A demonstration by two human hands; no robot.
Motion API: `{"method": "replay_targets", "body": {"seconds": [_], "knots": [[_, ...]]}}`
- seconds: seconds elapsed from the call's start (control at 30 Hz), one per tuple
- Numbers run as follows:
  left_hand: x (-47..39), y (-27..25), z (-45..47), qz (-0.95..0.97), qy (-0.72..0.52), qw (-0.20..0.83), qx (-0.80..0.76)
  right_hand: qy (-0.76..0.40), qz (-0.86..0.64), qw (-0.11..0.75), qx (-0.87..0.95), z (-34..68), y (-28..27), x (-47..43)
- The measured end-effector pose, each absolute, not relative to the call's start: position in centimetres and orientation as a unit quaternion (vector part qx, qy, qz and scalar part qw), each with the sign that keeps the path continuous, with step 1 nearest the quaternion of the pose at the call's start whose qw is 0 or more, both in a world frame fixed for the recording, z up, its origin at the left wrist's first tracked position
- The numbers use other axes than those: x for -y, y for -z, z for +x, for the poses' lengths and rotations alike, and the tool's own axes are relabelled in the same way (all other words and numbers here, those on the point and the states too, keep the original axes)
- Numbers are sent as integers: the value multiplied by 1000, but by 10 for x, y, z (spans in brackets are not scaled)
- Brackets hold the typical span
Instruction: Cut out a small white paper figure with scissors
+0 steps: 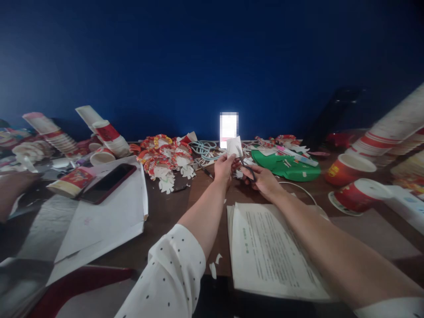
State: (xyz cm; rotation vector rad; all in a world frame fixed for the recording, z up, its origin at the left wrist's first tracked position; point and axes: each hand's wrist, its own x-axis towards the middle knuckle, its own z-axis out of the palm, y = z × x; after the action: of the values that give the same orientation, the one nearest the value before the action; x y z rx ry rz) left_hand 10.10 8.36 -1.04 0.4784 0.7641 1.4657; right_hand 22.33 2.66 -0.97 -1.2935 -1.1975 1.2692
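My left hand [224, 168] is closed on a small piece of white paper [234, 145], held up over the middle of the table. In my right hand [261, 180] is a pair of dark-handled scissors [249, 171], with the fingers in the loops. The scissors' blades reach to the lower right edge of the paper; whether they are apart or together I cannot tell. Below my hands lies an open booklet [270, 251] with printed text. White paper scraps [213, 269] are on the table near its left side.
Red and white paper-cup crafts [164, 159] are heaped at the back left. A phone [109, 183] rests on white sheets [106, 221]. At right are a green sheet [281, 165] with markers, a red cup [351, 168] and stacked cups [387, 128]. A bright screen [228, 123] stands ahead.
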Motion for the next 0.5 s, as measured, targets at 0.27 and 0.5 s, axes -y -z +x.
{"method": "replay_targets", "body": {"seconds": [0.27, 0.5], "knots": [[-83, 9, 102, 208, -643, 651, -346, -512, -527, 463, 496, 224, 12, -27], [-84, 19, 104, 280, -626, 651, -325, -513, -518, 476, 491, 227, 15, -30]]}}
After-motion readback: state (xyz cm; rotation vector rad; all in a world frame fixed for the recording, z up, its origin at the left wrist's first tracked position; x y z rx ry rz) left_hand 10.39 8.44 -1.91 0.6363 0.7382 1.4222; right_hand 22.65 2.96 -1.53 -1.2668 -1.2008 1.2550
